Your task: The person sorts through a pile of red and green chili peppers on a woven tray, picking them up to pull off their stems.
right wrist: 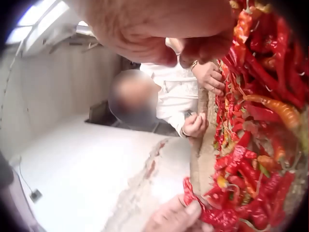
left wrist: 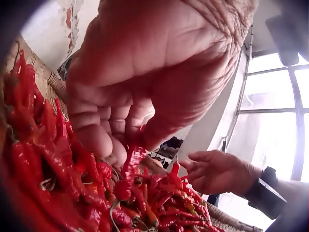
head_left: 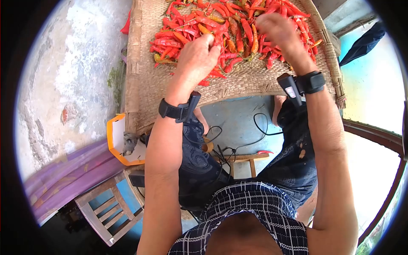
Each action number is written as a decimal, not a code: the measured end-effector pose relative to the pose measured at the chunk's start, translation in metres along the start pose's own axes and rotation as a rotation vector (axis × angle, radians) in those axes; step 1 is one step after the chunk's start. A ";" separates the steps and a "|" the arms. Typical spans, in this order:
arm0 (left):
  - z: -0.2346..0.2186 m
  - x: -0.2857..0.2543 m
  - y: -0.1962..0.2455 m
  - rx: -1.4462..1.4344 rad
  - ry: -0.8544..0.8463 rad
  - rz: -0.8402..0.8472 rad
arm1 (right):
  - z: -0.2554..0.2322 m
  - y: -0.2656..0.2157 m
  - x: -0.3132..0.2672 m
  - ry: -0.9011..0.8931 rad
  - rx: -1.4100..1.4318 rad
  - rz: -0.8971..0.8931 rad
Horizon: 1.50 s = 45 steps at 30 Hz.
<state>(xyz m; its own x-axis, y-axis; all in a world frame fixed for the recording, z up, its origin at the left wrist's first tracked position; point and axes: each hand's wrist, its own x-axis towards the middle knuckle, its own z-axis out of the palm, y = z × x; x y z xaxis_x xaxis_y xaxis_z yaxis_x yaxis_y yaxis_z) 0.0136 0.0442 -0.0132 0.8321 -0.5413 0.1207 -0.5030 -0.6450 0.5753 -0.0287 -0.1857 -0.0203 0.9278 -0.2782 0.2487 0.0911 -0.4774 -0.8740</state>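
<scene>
Many red chili peppers point(head_left: 182, 32), a few orange or yellowish, lie heaped on a woven bamboo mat point(head_left: 144, 80). My left hand point(head_left: 197, 59) is low at the left part of the heap. In the left wrist view its thumb and fingers pinch a wrinkled red chili pepper point(left wrist: 133, 166); the right wrist view also shows this pepper between thumb and fingers. My right hand point(head_left: 280, 34), blurred in the head view, hovers above the right part of the heap. Its fingers point(left wrist: 198, 159) look loosely bent in the left wrist view, with nothing visible in them.
Another person in white sits across the mat, hands point(right wrist: 195, 124) at its far edge. A wooden chair point(head_left: 112, 208) stands at lower left by a purple cloth point(head_left: 76, 170). Black cables point(head_left: 259, 127) hang between my legs. A stained wall point(head_left: 76, 72) borders the left side.
</scene>
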 end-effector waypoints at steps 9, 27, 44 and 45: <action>0.021 0.003 0.008 0.226 -0.209 -0.154 | 0.086 0.036 -0.020 -0.205 -0.414 -0.011; -0.028 -0.011 -0.008 -0.631 0.020 -0.173 | 0.068 -0.030 -0.018 -0.426 0.641 0.272; -0.049 -0.010 -0.021 -0.430 0.061 -0.100 | 0.006 -0.015 0.020 -0.147 0.045 -0.110; -0.049 -0.009 -0.021 -0.403 0.064 -0.110 | 0.000 -0.010 0.022 -0.096 0.039 -0.099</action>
<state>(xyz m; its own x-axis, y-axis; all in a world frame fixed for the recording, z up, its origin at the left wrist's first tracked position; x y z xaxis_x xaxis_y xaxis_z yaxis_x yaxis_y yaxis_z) 0.0278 0.0890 0.0131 0.8948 -0.4386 0.0836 -0.2895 -0.4273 0.8565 -0.0089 -0.1869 -0.0058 0.9438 -0.1497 0.2947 0.1958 -0.4652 -0.8633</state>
